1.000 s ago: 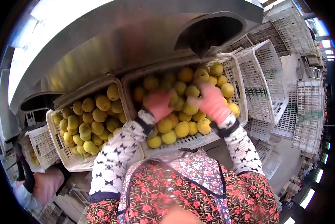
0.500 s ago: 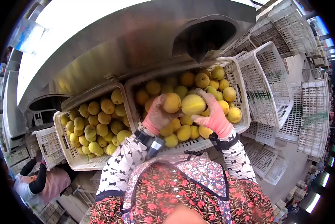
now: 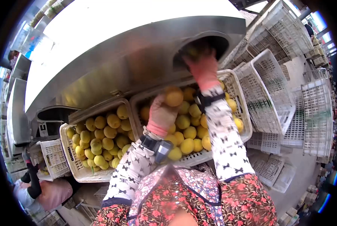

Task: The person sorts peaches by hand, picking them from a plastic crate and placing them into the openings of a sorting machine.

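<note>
My left hand (image 3: 162, 115), in a pink-coated glove, is closed round an orange-yellow peach (image 3: 173, 96) above the middle crate (image 3: 198, 158). Many yellow peaches (image 3: 189, 132) fill that white plastic crate. My right hand (image 3: 202, 66) reaches into the dark oval opening (image 3: 220, 44) of the metal machine. At its fingertips shows a dim, blurred yellow peach (image 3: 193, 51), apparently still in its grip; the fingers are partly lost in shadow and motion. Left of the middle crate stands another crate (image 3: 75, 168) holding more peaches (image 3: 108, 143).
The metal machine (image 3: 138, 52) rises behind the crates, with a second opening (image 3: 57, 113) at left. White plastic crates (image 3: 264, 94) are stacked at right, others (image 3: 272, 169) on the floor. At lower left, another person (image 3: 53, 190) stands near a crate (image 3: 55, 158).
My right hand has gone up and away from the middle crate into the machine's opening, taking its peach along. My left hand still holds its peach over the crate. The view has shifted slightly.
</note>
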Tool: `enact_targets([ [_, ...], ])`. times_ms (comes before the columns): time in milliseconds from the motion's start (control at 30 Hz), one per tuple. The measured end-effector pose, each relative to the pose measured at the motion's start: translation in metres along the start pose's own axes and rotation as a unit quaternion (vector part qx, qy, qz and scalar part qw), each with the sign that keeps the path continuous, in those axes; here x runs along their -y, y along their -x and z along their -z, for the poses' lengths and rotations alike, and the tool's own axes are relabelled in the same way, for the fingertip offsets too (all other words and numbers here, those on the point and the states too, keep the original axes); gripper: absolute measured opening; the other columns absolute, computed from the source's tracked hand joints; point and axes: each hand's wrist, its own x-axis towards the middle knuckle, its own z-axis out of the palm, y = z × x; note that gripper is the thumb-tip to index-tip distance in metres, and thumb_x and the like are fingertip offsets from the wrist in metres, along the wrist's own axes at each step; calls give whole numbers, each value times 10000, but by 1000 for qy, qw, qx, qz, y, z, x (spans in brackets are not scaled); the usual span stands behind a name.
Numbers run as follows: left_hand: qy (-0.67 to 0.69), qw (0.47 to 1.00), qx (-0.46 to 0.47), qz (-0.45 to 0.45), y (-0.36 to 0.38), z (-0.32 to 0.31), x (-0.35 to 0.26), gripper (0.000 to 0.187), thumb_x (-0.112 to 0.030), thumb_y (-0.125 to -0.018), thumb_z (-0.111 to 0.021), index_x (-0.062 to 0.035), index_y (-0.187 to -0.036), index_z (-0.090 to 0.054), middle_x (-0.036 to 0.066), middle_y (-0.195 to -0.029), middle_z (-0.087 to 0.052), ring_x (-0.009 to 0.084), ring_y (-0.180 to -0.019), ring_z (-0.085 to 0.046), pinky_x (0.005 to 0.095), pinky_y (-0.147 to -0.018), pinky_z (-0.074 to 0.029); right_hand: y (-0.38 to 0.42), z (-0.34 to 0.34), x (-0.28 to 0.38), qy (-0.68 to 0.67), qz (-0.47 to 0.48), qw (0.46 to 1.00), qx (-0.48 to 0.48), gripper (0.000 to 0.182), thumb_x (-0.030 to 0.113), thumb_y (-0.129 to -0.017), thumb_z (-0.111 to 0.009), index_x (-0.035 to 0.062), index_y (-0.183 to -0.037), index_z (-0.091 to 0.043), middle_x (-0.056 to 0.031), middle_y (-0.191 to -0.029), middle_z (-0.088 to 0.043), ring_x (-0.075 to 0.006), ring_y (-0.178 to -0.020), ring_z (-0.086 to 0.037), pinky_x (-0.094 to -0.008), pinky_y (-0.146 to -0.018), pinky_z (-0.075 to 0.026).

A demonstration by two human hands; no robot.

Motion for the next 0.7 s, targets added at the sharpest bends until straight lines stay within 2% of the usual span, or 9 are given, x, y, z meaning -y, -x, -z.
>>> enact_targets([
  [100, -8, 1000, -25, -11, 9, -6, -1, 438, -227, -901, -615, -30, -1286, -548, 149, -1304, -583, 313, -1242, -530, 478, -1083, -415, 62, 24, -12, -250, 58, 961, -99, 788, 382, -744, -825, -40, -1322, -496, -250, -1272, -562, -435, -1120, -562, -488, -988, -464],
  [133, -2, 1000, -21, -3, 10, -7, -2, 422, -217, -902, -610, -23, -1274, -555, 151, -1284, -596, 314, -1225, -543, 471, -1080, -419, 81, 24, -19, -347, 69, 935, -3, 878, 407, -712, -847, -36, -1366, -465, -262, -1323, -525, -435, -1171, -543, -459, -1021, -446],
  [267, -92, 992, 59, 69, 6, -20, 1, 369, -205, -916, -583, -3, -1225, -587, 147, -1210, -641, 311, -1147, -591, 455, -1061, -434, 117, 26, -1, -425, 53, 894, 129, 894, 396, -685, -877, -14, -1371, -476, -247, -1307, -538, -364, -1212, -541, -404, -1039, -436],
  [400, -275, 957, 9, 91, 11, -40, 0, 439, -346, -961, -596, -25, -1261, -592, 103, -1200, -645, 240, -1099, -599, 373, -1061, -405, 100, 44, -2, -314, -13, 948, -48, 767, 306, -677, -889, -14, -1276, -533, -217, -1177, -588, -358, -1040, -625, -409, -902, -521],
  [467, -533, 845, 23, -39, 29, -30, 1, 599, -433, -948, -617, -25, -1376, -522, 90, -1191, -644, 233, -1140, -562, 352, -1006, -421, 68, 41, 1, -104, -83, 987, -93, 604, 452, -746, -805, 8, -1115, -627, -231, -1019, -642, -367, -897, -671, -430, -742, -555],
  [500, -669, 742, 4, -34, 34, -1, 8, 603, -460, -911, -641, -17, -1314, -567, 145, -1148, -663, 261, -1039, -616, 376, -920, -486, 45, 16, -10, 63, -105, 992, 39, 769, 542, -769, -752, -38, -1242, -574, -234, -997, -659, -427, -883, -651, -431, -753, -563],
  [567, -867, 461, 100, 158, 56, -8, 10, 542, -369, -802, -684, -36, -1224, -619, 179, -1114, -652, 295, -1023, -635, 425, -871, -530, 12, -20, -33, 81, -62, 991, 82, 721, 448, -800, -743, -57, -1274, -541, -251, -1065, -641, -408, -958, -634, -434, -822, -534],
  [633, -896, 434, 93, 12, 85, 31, 19, 437, -340, -699, -682, -32, -1009, -679, 204, -972, -665, 382, -900, -643, 481, -797, -532, -1, -26, -42, -32, -3, 999, -16, 680, 355, -831, -734, -75, -1307, -508, -268, -1133, -623, -388, -1033, -616, -437, -890, -504],
  [700, -932, 338, 133, 8, 83, 64, 20, 624, -357, -636, -712, 13, -1131, -628, 244, -1138, -593, 396, -1100, -563, 476, -929, -488, 19, -18, -48, -140, 22, 983, -120, 645, 261, -862, -725, -94, -1340, -475, -285, -1201, -605, -369, -1108, -598, -441, -958, -475],
])
